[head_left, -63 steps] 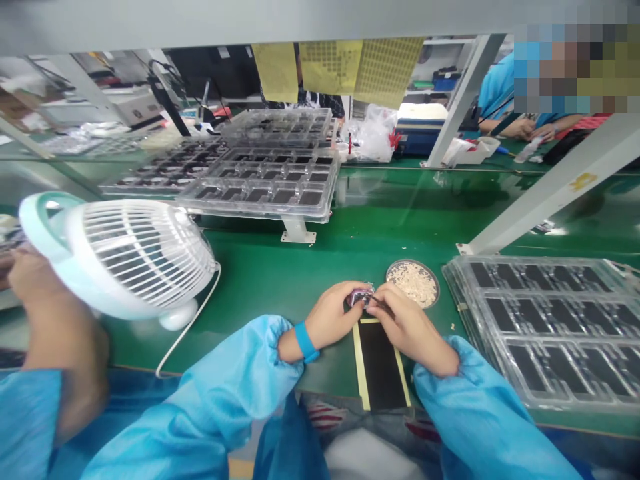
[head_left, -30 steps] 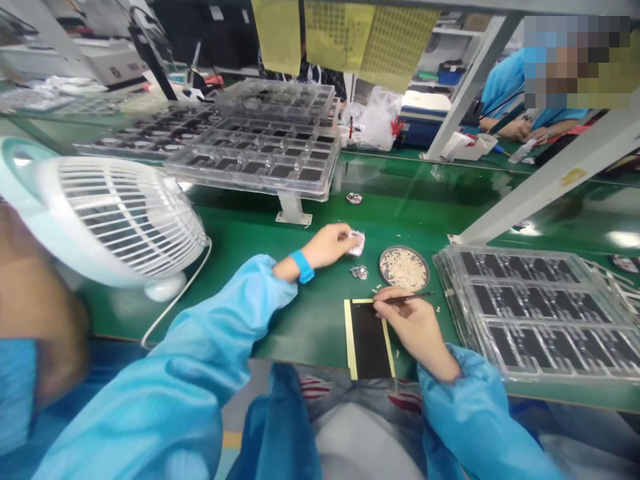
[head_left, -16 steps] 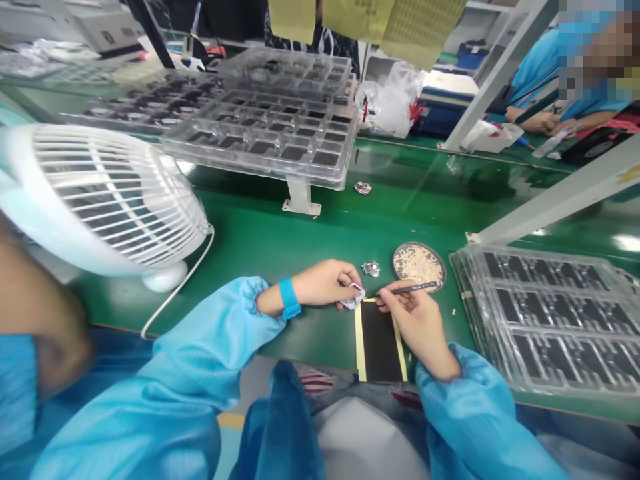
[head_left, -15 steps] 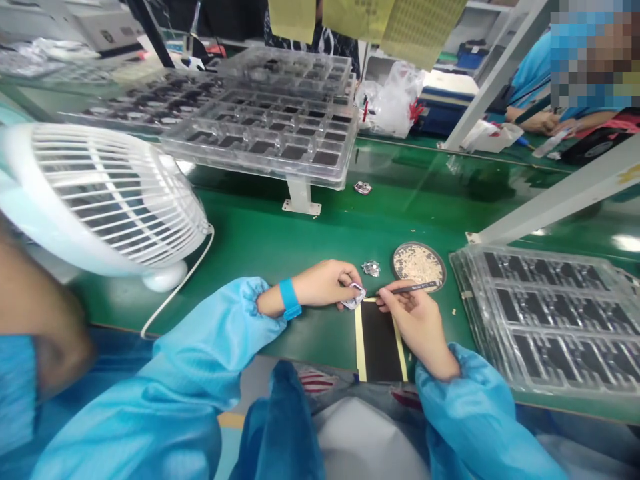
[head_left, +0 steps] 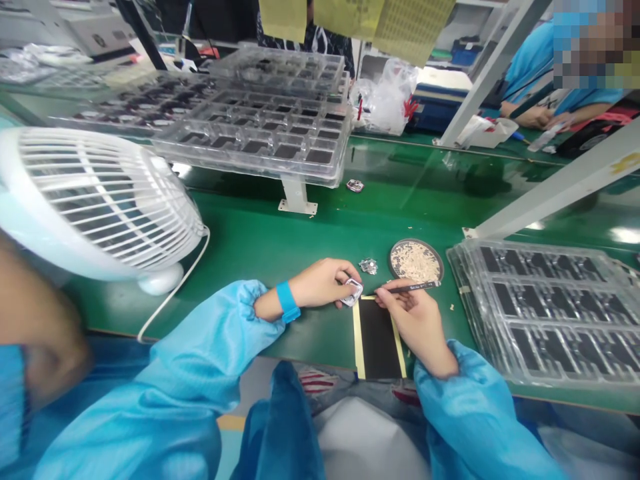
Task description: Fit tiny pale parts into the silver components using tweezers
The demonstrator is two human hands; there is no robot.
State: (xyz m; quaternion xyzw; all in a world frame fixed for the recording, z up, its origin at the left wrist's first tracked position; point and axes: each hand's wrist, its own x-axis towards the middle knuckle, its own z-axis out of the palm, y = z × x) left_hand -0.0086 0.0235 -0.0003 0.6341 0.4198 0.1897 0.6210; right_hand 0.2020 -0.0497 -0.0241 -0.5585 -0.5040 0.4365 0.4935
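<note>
My left hand [head_left: 327,283], with a blue band at the wrist, pinches a small silver-rimmed case part [head_left: 352,292] that looks like a watch housing. Dark slim tweezers [head_left: 413,287] with pale lettering are gripped in my right hand [head_left: 416,320], and their tip points left at the part. Whether the tip touches it, I cannot tell. Below the hands lies a black pad [head_left: 381,340] edged with pale yellow tape. Just beyond sit a small heap of silvery pieces [head_left: 369,267] and a round dish [head_left: 391,257] full of tiny cream-coloured bits.
A white fan [head_left: 110,200] stands at left. Clear trays of parts [head_left: 320,175] rest on a raised shelf, and more stacked trays [head_left: 505,320] lie at right. Another case part [head_left: 355,186] lies near the shelf post [head_left: 295,193]. Other people's arms show at far left and upper right.
The view has shifted slightly, moving most things a little left in the picture. Both hands keep their holds, and the held part looks turned slightly.
</note>
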